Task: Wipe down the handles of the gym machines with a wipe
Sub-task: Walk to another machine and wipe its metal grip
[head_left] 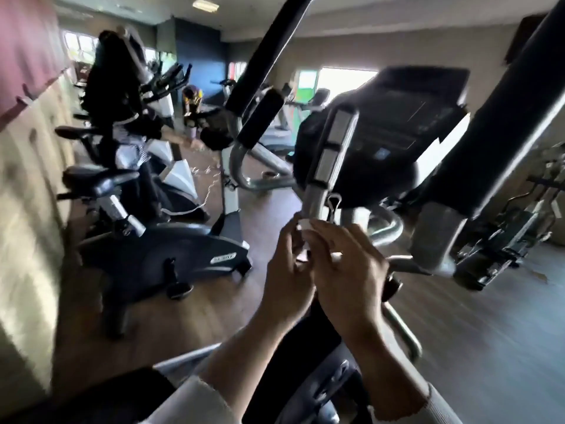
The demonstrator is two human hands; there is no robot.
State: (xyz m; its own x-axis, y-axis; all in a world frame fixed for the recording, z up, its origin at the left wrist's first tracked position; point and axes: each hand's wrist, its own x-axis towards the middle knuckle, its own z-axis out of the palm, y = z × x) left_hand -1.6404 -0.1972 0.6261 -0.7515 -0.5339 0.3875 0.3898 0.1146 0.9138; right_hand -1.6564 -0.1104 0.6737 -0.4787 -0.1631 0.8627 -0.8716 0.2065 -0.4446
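Both hands, left (pixel 286 270), right (pixel 345 267), pinching crumpled white wipe (pixel 304 232), below grey handle (pixel 331 151)

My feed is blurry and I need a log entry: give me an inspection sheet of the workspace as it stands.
Surface: wood-look floor; no table in view.
Job's things: small white wipe pinched between both hands, just below the grey sensor handle of the near machine; black foam handle to its left, untouched.
Clutter: nothing seen on the near floor.
Grippers: left hand and right hand together on the wipe, fingertips meeting.
Cables: thin white cord trailing on the floor by the bikes.
Surroundings: exercise bike at left, console ahead, bright windows behind; image motion-blurred.
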